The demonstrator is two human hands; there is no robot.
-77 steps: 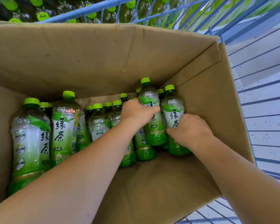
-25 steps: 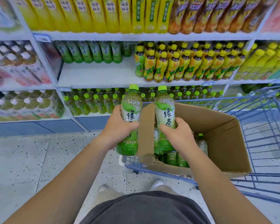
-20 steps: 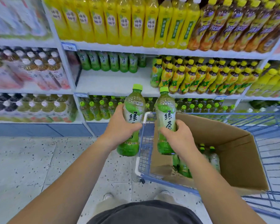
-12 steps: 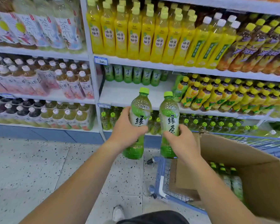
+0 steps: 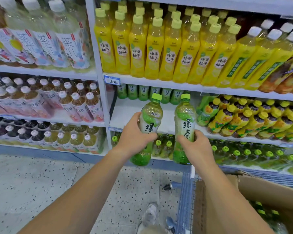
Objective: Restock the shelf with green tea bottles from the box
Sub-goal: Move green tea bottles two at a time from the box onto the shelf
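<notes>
Two green tea bottles in hand, one per hand. Left hand (image 5: 135, 137): grip wrapped round the middle of the left bottle (image 5: 150, 115), thumb across the label, bottle tilted slightly left. Right hand (image 5: 196, 147): grip curled round the lower half of the right bottle (image 5: 184, 120), which is upright with its label facing the camera. Both have green caps on. The bottles are apart, with a clear gap between them, and are held in the air in front of the middle shelf (image 5: 130, 114), not touching it.

A back row of green tea bottles (image 5: 132, 92) stands at the rear of that shelf. Six are visible, and more may be hidden behind the held ones. Bare white shelf runs from that row to the front edge. This open stretch is bounded on the left by the upright post (image 5: 101, 98) and on the right by the leaning yellow-green bottles (image 5: 240, 119), too many and too overlapped to count.

The shelf above has a front row of eight yellow bottles (image 5: 153, 53). One price tag (image 5: 112, 80) sits on its edge.

One cardboard box (image 5: 264, 191) at lower right sits in a blue cart (image 5: 184, 196), with green caps inside too blurred to count. The speckled floor (image 5: 41, 183) lies open on the left. One shoe (image 5: 150, 215) is beside the cart.
</notes>
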